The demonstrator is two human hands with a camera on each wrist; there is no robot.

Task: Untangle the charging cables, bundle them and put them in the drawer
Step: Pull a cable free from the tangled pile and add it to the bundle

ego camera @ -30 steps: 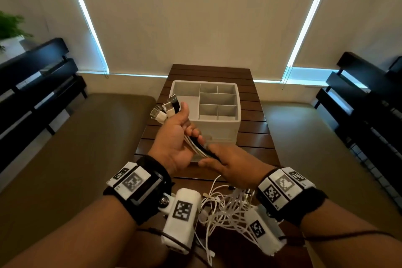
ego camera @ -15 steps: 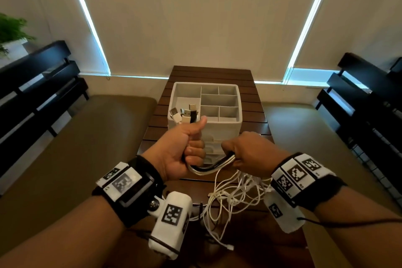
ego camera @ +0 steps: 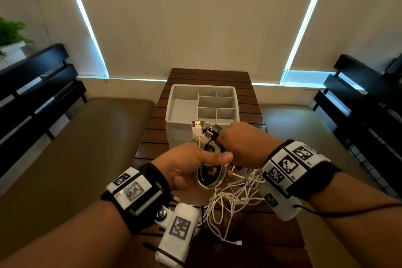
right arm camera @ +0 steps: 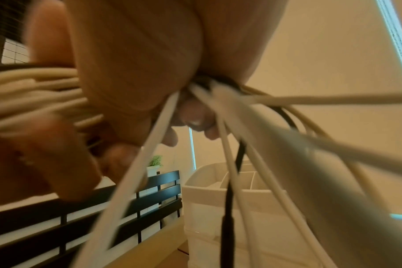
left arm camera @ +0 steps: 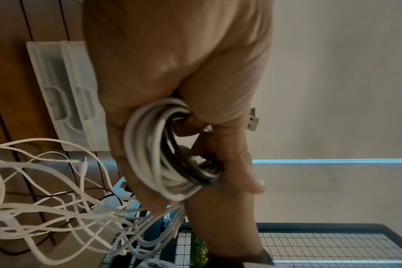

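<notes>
My left hand [ego camera: 191, 165] grips a coil of white and black charging cables [ego camera: 208, 177], thumb laid across the loops; the left wrist view shows the same cable coil [left arm camera: 170, 159] wrapped round its fingers. Several USB plug ends [ego camera: 205, 129] stick up above the coil. My right hand [ego camera: 241, 143] pinches the strands of that bundle beside the plugs, and the right wrist view shows the cable strands [right arm camera: 220, 101] running out of its curled fingers. A loose tangle of thin white cable [ego camera: 232, 204] lies on the wooden table [ego camera: 152, 128] below both hands.
A white desk organiser [ego camera: 180, 124] with open compartments on top and drawer fronts below stands on the table just behind the hands. Padded benches flank the table, with black slatted backrests [ego camera: 39, 85] on each side. A potted plant [ego camera: 10, 35] is at the far left.
The cables have gone from a short strand stretched between both fists to loops wound on my left hand. My right hand rose to the plug ends, which now point up beside it.
</notes>
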